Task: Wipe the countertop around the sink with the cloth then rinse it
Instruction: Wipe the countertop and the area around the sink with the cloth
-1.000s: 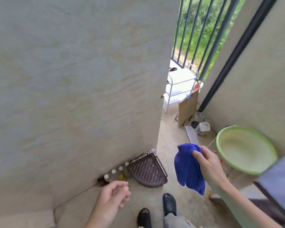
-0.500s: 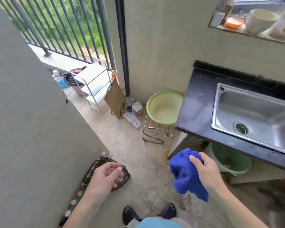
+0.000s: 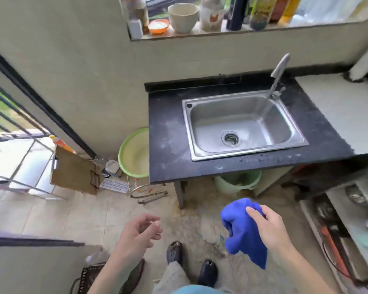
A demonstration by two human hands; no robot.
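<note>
A steel sink [image 3: 242, 122] is set into a black countertop [image 3: 166, 145] speckled with pale dusty marks, straight ahead against the wall. A curved metal tap [image 3: 277, 75] stands at the sink's back right corner. My right hand [image 3: 268, 228] grips a bunched blue cloth [image 3: 240, 228], held in the air over the floor, well short of the counter's front edge. My left hand [image 3: 138, 234] hangs to the left of it with loosely curled fingers, holding nothing.
A green basin [image 3: 132, 153] leans beside the counter's left end, above a wire stand [image 3: 147, 192]. A green bucket [image 3: 236, 183] sits under the counter. Bowls and bottles crowd the window ledge [image 3: 200, 35]. A brown board [image 3: 72, 172] and white rack [image 3: 21, 164] stand left; shelves are right.
The view has swung right from the wall and railing to face the sink and counter head on. My right hand still holds the blue cloth; both hands stay low in front of me.
</note>
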